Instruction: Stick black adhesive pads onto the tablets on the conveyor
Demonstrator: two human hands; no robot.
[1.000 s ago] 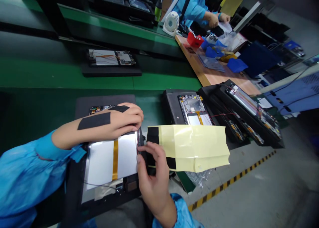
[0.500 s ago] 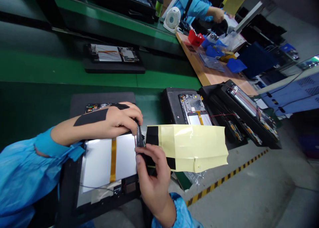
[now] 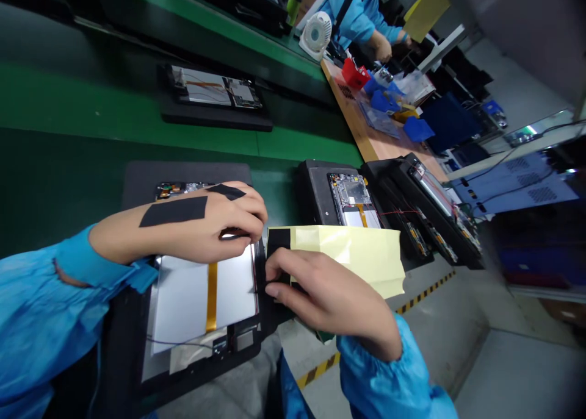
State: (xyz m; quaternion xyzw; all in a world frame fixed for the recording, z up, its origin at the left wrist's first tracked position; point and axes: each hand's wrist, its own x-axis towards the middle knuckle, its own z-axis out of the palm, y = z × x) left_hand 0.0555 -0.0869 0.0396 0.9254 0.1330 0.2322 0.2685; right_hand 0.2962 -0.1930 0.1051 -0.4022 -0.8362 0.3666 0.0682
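Note:
An opened tablet (image 3: 185, 300) with silver-white battery packs and an orange flat ribbon (image 3: 212, 297) lies in front of me. My left hand (image 3: 224, 221) reaches across its upper part, fingers bent and closed at the right edge; whatever they grip is hidden. Black tape patches (image 3: 174, 211) stick to the back of that hand and wrist. Just right of the tablet is a pale yellow backing sheet (image 3: 361, 242) with black tape (image 3: 279, 237) along its left end. My right hand (image 3: 325, 288) lies over this end, thumb and forefinger pinching at the black tape.
Another opened device (image 3: 215, 89) sits on a black pad on the green bench behind. More opened devices (image 3: 354, 196) lie on black foam at right. Beyond are a small white fan (image 3: 315, 35), a wooden table (image 3: 354, 123) with red and blue bins, and a co-worker's blue sleeve (image 3: 343, 10).
My right hand has moved from the tablet's right edge onto the yellow sheet's left end, turning palm down. My left hand stays at the tablet's edge. The view has shifted slightly.

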